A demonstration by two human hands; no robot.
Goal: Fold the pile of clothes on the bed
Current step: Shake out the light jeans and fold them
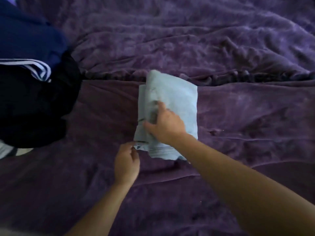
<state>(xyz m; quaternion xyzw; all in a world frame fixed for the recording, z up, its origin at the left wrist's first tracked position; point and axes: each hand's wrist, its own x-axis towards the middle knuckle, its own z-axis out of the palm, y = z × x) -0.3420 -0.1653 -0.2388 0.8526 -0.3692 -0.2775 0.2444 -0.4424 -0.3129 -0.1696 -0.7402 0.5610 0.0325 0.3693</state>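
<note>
A folded light-blue cloth garment (pixel 179 103) lies centred on the purple plush bedspread (pixel 238 48). The right hand (pixel 166 126) presses it; the left hand (pixel 127 165) pinches its seven-o'clock corner. A dark clothes pile (pixel 34 103) sits at nine o'clock.

1. The folded garment (pixel 177 106) is plain pale blue with no print; its creases read as slightly greyer blue shadows.
2. The bed cover (pixel 221 40) is purple. Its far half is a lighter, mottled violet with pale lilac sheen along the wrinkles, and its near half is a deeper, more even plum.
3. A dark band (pixel 238 77), almost black-purple, runs across between those two tones.
4. At the left, the navy garment (pixel 30 36) is solid dark blue.
5. Below it, a striped edge (pixel 39 68) shows white and pale blue-lilac stripes.
6. The black garment (pixel 34 108) is plain black, unpatterned.
7. A pale patch (pixel 5 150) at the left edge is grey-white.
</note>
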